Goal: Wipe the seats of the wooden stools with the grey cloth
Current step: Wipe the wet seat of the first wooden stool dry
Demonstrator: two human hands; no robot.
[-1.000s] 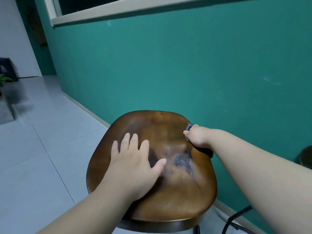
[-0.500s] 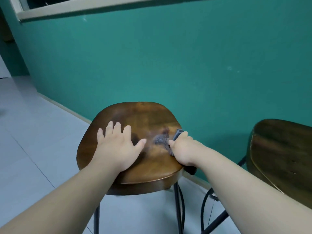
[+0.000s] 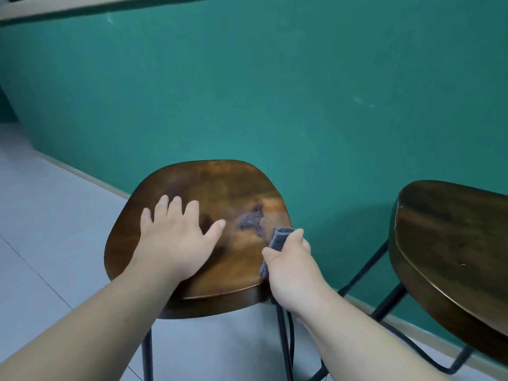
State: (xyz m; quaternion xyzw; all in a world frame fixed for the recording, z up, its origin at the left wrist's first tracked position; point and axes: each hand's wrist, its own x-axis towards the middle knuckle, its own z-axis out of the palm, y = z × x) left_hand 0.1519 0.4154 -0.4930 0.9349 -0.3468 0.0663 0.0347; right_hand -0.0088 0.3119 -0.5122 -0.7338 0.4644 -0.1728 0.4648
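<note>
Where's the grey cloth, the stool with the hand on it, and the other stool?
grey cloth (image 3: 280, 237), head view, bunched top fold.
left stool (image 3: 220, 185), head view, bare wood at the seat's back.
right stool (image 3: 450, 237), head view, middle of its dark seat.

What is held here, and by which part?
Right hand grips the grey cloth round its bunched middle, one end poking out; left hand lies flat on the stool seat, holding nothing.
</note>
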